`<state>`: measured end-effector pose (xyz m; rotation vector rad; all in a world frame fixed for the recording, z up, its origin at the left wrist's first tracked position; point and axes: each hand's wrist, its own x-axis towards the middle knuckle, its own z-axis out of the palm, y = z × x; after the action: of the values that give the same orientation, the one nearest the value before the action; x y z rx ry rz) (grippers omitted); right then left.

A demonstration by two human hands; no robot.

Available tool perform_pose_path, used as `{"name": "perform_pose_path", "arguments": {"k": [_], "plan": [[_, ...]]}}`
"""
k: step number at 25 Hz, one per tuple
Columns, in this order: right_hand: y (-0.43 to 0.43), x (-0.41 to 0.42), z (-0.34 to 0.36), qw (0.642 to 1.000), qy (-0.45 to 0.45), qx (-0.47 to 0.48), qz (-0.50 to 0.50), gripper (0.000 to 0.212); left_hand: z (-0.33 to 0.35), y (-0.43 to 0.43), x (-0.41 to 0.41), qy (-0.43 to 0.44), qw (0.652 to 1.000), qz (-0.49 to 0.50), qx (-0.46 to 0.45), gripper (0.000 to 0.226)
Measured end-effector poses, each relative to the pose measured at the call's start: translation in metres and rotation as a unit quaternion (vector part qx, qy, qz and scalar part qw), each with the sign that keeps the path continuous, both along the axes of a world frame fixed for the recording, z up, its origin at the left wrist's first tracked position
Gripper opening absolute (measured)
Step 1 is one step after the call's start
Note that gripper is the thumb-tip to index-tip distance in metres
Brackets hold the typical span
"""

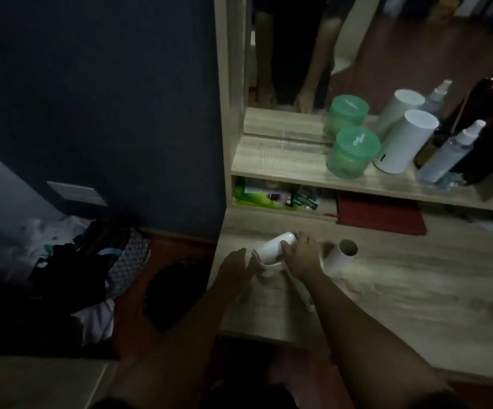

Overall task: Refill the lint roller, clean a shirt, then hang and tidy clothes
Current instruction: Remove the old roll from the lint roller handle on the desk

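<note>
Dark blue wall across the left half. Pale wood-grain dressing table filling the right, with a mirror above it and a raised shelf at the mirror's foot. Heap of clothes, dark and white, low on the left against the wall, well apart from the table top. Flat red pad on the table, tucked under the shelf.

On the shelf, from right to left: tall dark bottle, clear spray bottle, white cylinder, green jar. Pale script on the jar's lid, too blurred to read. Green packets under the shelf's left end, print on them likewise illegible.

Lint roller, white, lying on the table near its left front edge, head toward the shelf, handle angled back toward the person. Right hand on top of it, fingers curled round the head. Left hand just beside the roller's left side, fingers loosely straight, gripping nothing. Touching the roller or not, impossible to tell in the dim light. Spare roll, white with a hollow core, lying just right of the right hand.
</note>
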<state>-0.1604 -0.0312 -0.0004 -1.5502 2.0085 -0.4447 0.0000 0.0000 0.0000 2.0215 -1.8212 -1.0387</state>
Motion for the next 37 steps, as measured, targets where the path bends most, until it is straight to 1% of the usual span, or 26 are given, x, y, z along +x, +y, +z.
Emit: {"name": "perform_pose_path", "arguments": {"k": [1,2,4,5,7,8,9,11,13,14,17,19,21,23,25,28,29,31,33,35,37], "plan": [[-0.003,0.000,-0.003,1.000,-0.016,0.002,-0.011,0.059,-0.004,-0.003,-0.004,0.011,1.000,0.014,-0.012,0.061],[-0.004,0.000,-0.004,0.999,-0.032,0.013,-0.020,0.054,-0.007,-0.005,-0.006,0.021,0.999,0.028,-0.015,0.057],[-0.003,0.001,-0.008,0.996,-0.074,0.036,-0.031,0.053,-0.009,-0.006,-0.014,0.035,0.998,0.049,-0.012,0.041],[-0.002,0.001,-0.012,0.994,-0.094,0.033,-0.037,0.057,-0.011,-0.008,-0.016,0.044,0.997,0.058,-0.017,0.036],[0.005,0.001,-0.021,0.990,-0.127,0.007,-0.059,0.071,-0.011,-0.009,-0.018,0.063,0.995,0.069,-0.025,0.033],[0.008,0.001,-0.023,0.987,-0.138,-0.002,-0.079,0.074,-0.007,-0.008,-0.018,0.072,0.994,0.072,-0.027,0.033],[0.012,0.002,-0.024,0.982,-0.164,-0.004,-0.093,0.071,-0.010,-0.009,-0.018,0.090,0.992,0.077,-0.030,0.032],[0.021,0.004,-0.019,0.970,-0.209,0.006,-0.123,0.056,-0.009,-0.008,-0.016,0.148,0.984,0.098,-0.017,0.032],[0.028,0.006,-0.012,0.954,-0.261,-0.004,-0.149,0.047,-0.006,-0.009,-0.015,0.226,0.965,0.131,0.018,0.032],[0.031,0.006,-0.009,0.946,-0.284,-0.009,-0.155,0.043,-0.004,-0.009,-0.014,0.251,0.957,0.141,0.030,0.034],[0.038,0.007,-0.002,0.931,-0.332,-0.009,-0.151,0.034,0.001,-0.011,-0.009,0.300,0.942,0.142,0.058,0.035],[0.038,0.005,0.000,0.921,-0.352,0.003,-0.167,0.030,0.005,-0.011,-0.006,0.326,0.935,0.127,0.065,0.030],[0.037,0.001,0.005,0.900,-0.390,0.028,-0.194,0.036,0.009,-0.014,-0.003,0.355,0.926,0.114,0.062,0.024],[0.036,-0.001,0.009,0.883,-0.422,0.050,-0.199,0.041,0.010,-0.020,-0.001,0.363,0.924,0.099,0.063,0.019],[0.038,-0.001,0.012,0.881,-0.433,0.043,-0.184,0.036,0.013,-0.025,-0.002,0.352,0.931,0.078,0.054,0.018],[0.038,-0.002,0.009,0.883,-0.436,0.035,-0.168,0.012,0.018,-0.032,-0.004,0.340,0.939,0.038,0.043,0.025],[0.037,-0.004,0.006,0.889,-0.426,0.033,-0.165,0.009,0.018,-0.034,-0.003,0.337,0.941,0.023,0.037,0.027],[0.037,-0.009,0.003,0.911,-0.386,0.039,-0.141,0.021,0.015,-0.037,-0.003,0.315,0.948,-0.011,0.033,0.033],[0.037,-0.008,0.003,0.917,-0.379,0.061,-0.109,0.037,0.014,-0.040,-0.002,0.307,0.950,-0.042,0.034,0.040],[0.036,-0.008,0.004,0.926,-0.367,0.064,-0.055,0.039,0.015,-0.043,-0.002,0.318,0.944,-0.076,0.035,0.051],[0.036,-0.010,0.002,0.937,-0.345,0.051,-0.006,0.038,0.017,-0.045,0.002,0.336,0.933,-0.121,0.041,0.052]]}}
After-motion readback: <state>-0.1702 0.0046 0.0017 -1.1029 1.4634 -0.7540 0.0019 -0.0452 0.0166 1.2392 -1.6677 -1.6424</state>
